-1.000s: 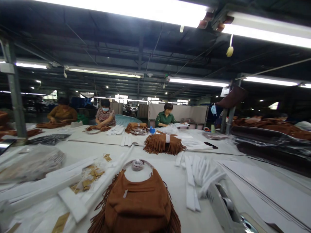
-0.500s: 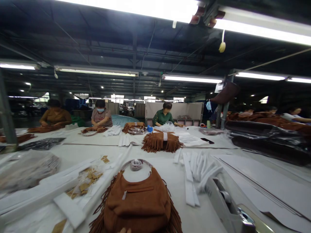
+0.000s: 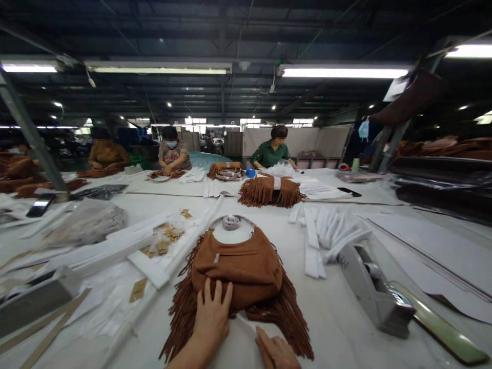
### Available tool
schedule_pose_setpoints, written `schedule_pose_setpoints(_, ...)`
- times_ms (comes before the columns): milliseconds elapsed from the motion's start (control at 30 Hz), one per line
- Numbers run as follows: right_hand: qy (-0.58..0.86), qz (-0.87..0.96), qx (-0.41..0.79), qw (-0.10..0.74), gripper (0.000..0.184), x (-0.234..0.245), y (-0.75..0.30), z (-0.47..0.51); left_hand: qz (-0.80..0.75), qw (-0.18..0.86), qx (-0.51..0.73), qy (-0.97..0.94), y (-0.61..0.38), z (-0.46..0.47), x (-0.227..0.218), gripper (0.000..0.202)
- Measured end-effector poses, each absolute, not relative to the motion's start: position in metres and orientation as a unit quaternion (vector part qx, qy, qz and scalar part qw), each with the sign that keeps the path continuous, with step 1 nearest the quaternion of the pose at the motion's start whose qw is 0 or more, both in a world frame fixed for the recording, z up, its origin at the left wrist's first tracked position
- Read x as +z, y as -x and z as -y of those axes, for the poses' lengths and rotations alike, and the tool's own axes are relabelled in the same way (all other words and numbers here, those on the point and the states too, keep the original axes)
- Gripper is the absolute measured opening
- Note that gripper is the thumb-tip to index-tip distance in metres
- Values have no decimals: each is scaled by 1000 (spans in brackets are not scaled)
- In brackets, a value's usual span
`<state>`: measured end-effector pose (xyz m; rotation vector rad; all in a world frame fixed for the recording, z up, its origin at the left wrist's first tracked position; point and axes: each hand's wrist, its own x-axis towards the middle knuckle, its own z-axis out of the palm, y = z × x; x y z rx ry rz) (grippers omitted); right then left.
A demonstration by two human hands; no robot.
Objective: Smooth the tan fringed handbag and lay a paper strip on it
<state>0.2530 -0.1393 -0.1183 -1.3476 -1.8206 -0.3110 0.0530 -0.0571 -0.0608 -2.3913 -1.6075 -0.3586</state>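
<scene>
A brown suede fringed bag (image 3: 238,264) lies on the white table (image 3: 346,318) in front of me, its wrapped handle (image 3: 231,222) pointing away. My left hand (image 3: 212,315) rests flat on the bag's near edge, fingers stretched out. My right hand (image 3: 277,351) lies just right of it at the bottom of the view, touching the fringe; its fingers are partly cut off by the frame edge and appear extended.
A grey tape dispenser (image 3: 374,294) stands to the right, with white paper strips (image 3: 326,236) behind it. A bag of tan tags (image 3: 165,241) and white wrappings lie to the left. Another fringed bag (image 3: 269,190) sits farther back. Three people work across the table.
The camera has tilted down, so the bag sits higher in view. Both my hands have come into view, the left one landing on the bag's near edge.
</scene>
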Motion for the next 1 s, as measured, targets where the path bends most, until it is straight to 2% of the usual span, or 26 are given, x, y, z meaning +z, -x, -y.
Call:
schedule_pose_setpoints(167, 590, 684, -91, 419, 37, -97, -243, 146, 516, 164, -49, 839, -61, 50, -45, 48)
schedule_pose_setpoints(467, 631, 655, 73, 411, 32, -86, -234, 151, 472, 150, 1, 869, -73, 53, -35, 41)
schedule_pose_setpoints(767, 675, 591, 101, 430, 31, -71, -233, 151, 415, 105, 11, 904, -60, 53, -29, 39)
schedule_pose_setpoints(1000, 649, 619, 85, 434, 27, -67, -233, 152, 353, 81, 12, 932, -35, 55, -30, 23)
